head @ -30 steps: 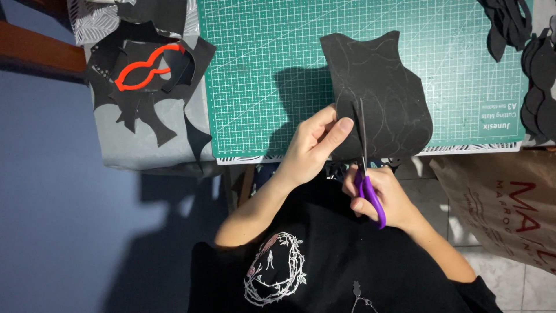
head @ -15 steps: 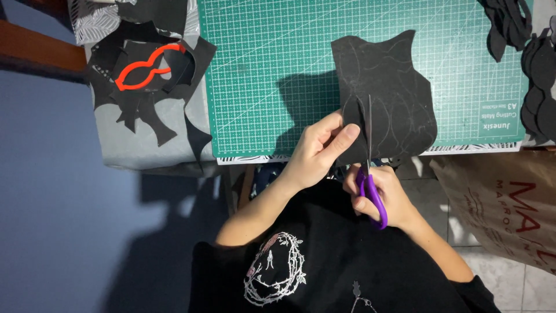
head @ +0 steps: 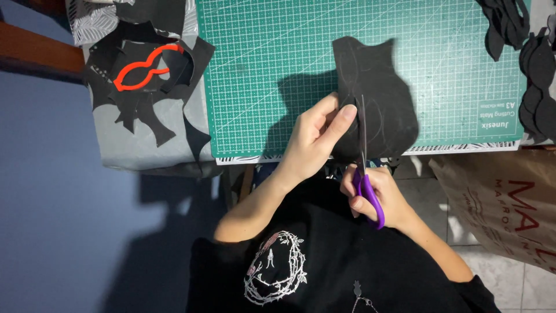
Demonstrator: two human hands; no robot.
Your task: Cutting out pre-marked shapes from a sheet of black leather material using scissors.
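Observation:
My left hand (head: 315,139) pinches the left edge of a black sheet (head: 382,93) that has faint pencil outlines on it. The sheet hangs over the near edge of a green cutting mat (head: 260,69). My right hand (head: 379,194) grips purple-handled scissors (head: 366,174), whose blades point away from me and run up into the sheet from its lower edge. The blades sit just right of my left thumb and fingers.
Black offcuts and a red curved template (head: 145,69) lie on a grey surface left of the mat. Several cut black shapes (head: 536,69) are piled at the mat's right edge. A brown paper bag (head: 504,203) stands on the tiled floor at right.
The black sheet has shifted right and turned slightly. The scissor blades have moved further up into it. My left hand follows the sheet's edge.

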